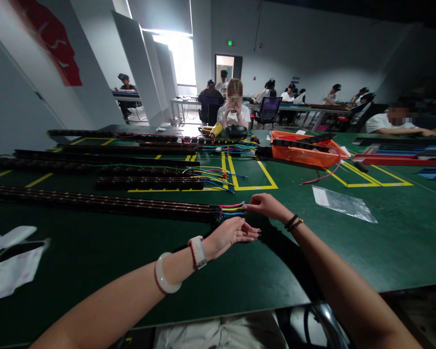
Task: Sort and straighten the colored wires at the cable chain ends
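A long black bundle of strips with copper-brown lines (131,203) lies across the green table from the far left. Short pink, yellow and blue wires (232,209) stick out of its right end. My right hand (264,205) is closed in a pinch at the tips of these wires, the pink one nearest its fingers. Just below the bundle's end, my left hand (233,234) is turned palm up with fingers stretched out. It appears to hold nothing. Whether it touches the blue wire I cannot tell.
More black strips with coloured wires (148,182) lie behind. An orange basket (301,154) stands back right, a clear plastic bag (343,203) in front of it. White packets (14,266) lie at left. A person (234,109) sits across the green table (131,252).
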`<state>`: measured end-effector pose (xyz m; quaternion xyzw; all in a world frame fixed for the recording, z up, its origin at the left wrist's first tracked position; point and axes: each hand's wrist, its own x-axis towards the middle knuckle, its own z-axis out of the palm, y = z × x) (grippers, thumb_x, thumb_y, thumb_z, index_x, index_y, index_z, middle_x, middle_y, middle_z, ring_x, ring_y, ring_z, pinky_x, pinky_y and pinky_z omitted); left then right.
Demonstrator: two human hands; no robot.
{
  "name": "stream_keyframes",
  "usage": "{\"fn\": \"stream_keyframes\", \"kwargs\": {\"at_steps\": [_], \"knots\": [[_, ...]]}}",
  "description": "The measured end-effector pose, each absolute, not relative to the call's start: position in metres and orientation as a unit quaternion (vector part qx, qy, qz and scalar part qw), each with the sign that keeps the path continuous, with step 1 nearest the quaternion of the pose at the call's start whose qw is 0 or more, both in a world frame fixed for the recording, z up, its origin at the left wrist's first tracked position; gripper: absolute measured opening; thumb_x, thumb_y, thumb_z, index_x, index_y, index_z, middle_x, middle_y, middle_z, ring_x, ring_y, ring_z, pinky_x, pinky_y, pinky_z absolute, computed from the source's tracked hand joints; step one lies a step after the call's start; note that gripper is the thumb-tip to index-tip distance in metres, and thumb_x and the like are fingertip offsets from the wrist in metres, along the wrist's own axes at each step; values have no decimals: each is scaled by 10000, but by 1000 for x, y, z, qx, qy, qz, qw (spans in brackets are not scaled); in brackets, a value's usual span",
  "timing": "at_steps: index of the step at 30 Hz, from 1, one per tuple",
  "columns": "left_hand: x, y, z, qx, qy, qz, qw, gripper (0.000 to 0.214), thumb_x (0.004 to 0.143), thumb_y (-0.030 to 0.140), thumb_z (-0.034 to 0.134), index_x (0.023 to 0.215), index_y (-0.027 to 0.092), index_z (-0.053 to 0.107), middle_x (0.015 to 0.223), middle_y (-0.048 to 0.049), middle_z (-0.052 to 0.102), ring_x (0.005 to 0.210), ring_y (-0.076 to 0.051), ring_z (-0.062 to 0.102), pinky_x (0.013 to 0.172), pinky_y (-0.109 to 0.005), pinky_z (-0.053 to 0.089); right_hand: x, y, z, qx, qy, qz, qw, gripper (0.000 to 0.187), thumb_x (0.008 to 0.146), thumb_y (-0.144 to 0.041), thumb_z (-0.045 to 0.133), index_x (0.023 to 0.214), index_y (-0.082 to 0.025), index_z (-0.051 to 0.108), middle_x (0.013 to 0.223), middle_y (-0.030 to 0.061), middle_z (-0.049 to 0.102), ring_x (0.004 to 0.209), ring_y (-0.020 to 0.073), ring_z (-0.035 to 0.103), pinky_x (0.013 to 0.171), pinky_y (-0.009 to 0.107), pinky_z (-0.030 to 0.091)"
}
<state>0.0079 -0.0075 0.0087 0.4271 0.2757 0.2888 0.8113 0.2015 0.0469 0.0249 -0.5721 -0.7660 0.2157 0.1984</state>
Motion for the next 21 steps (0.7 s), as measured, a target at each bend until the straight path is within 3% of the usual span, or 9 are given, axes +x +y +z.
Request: {"fn": "stream_keyframes", "kwargs": {"at_steps": [5,8,10,21], "knots": [[9,-7,8,428,270,289,813,257,911,282,414,787,108,557,1026,-214,677,937,-249,662,949,-458,435,196,48,22,-527,-782,123,309,432,772,-583,580,879,-165,606,822,48,581,699,148,512,624,267,398],[10,-8,9,432,279,291,807,272,920,263,385,788,103,560,1010,-208,682,928,-246,664,936,-448,448,185,44,14,-475,-829,90,281,433,789,-525,604,1085,-209,605,1031,84,591,938,211,523,840,350,379],[11,-8,10,432,283,294,805,277,920,250,379,776,101,561,982,-203,688,918,-246,667,932,-444,452,178,42,10,-458,-850,81,249,428,801,-495,609,1142,-237,592,1055,77,607,994,227,504,898,384,329],[12,-3,9,349,298,294,839,202,908,222,423,947,70,550,870,-184,695,861,-233,678,951,-442,435,166,44,5,-436,-868,15,235,204,800,-367,658,823,-164,647,810,38,632,803,170,511,803,313,311]]}}
